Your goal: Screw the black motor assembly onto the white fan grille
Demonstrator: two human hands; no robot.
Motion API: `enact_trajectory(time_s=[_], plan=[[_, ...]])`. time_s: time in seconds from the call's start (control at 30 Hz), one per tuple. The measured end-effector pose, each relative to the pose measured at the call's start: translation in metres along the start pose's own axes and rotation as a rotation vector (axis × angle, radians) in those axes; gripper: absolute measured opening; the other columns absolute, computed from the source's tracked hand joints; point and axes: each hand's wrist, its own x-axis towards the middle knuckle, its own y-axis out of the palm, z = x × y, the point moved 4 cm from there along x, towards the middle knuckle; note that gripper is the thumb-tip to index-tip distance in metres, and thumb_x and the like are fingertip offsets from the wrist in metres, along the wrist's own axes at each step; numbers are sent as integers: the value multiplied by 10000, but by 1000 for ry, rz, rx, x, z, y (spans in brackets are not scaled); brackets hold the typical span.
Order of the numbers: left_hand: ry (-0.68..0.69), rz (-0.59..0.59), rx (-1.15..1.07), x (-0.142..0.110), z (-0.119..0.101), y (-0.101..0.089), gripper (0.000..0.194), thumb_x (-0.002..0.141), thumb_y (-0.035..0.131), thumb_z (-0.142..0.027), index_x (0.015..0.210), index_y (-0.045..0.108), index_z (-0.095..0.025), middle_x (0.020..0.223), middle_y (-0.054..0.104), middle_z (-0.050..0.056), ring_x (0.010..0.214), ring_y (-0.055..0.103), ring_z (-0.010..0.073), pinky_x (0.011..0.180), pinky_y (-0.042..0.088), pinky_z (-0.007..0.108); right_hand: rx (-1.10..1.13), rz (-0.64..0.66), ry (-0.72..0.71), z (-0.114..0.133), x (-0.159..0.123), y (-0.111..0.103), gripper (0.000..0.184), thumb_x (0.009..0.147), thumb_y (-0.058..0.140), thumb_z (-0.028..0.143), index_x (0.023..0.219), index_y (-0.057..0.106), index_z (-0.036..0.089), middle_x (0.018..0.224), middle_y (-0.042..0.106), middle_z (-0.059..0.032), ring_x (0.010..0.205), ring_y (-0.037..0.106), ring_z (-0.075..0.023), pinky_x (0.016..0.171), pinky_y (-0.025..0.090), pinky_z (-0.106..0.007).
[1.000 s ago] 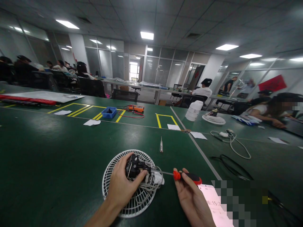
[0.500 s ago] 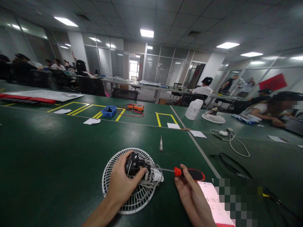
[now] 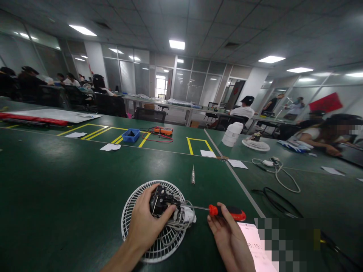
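Note:
My left hand (image 3: pixel 149 221) is wrapped round a black fan motor (image 3: pixel 161 200), thumb on its near side. Under the motor lies a round white fan grille (image 3: pixel 132 209), flat on the green table. A bundled white cord (image 3: pixel 181 219) rests beside the motor on the grille. In my right hand (image 3: pixel 228 234) is a red and black screwdriver (image 3: pixel 227 212), held between thumb and fingers at the handle. Its shaft points left and meets the motor's right side; the tip is hidden there. A small clear-handled screwdriver (image 3: pixel 193 176) lies beyond the grille.
A lit phone (image 3: pixel 255 241) lies beside my right hand. Farther back are a blue bin (image 3: pixel 131 135), an orange multimeter (image 3: pixel 163 130), stacked white containers (image 3: pixel 232 134) and another grille (image 3: pixel 255 145). Cables (image 3: pixel 280 202) lie to the right. A person (image 3: pixel 320 138) sits at the far right.
The screwdriver's handle has turned a little in my right hand, its tip staying at the motor. My left hand keeps its hold. The whole view has shifted slightly.

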Motion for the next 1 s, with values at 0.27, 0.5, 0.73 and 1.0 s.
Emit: enact_trajectory(time_s=[0.27,0.5,0.73,1.0], plan=[[39,-4,26,-1,2,0,694,766,761,-547,1351,550,-239,1325,646,107,1231,613,311,1079,485,542,51,37,-21,2,1,1,441,608,915,245,981,681,234,997,710,-20,963,708,-217,848,611,-354],[22,1,31,-1,4,1,780,756,762,-593,1406,536,-226,1384,625,122,1289,581,320,1130,441,556,51,0,-4,6,-2,2,579,521,928,115,1045,696,199,975,725,-26,915,711,-187,804,610,-273],[17,1,41,-1,6,2,753,769,753,-591,1391,546,-221,1367,639,111,1276,588,306,1127,450,548,38,-10,42,3,1,0,429,650,908,323,1007,698,213,892,725,-35,834,719,-195,730,623,-295],[15,1,35,-1,5,1,710,766,761,-579,1353,566,-230,1330,651,111,1246,605,312,1102,468,545,56,14,7,8,2,1,489,568,913,140,1007,704,201,983,729,-34,972,700,-200,855,597,-301]])
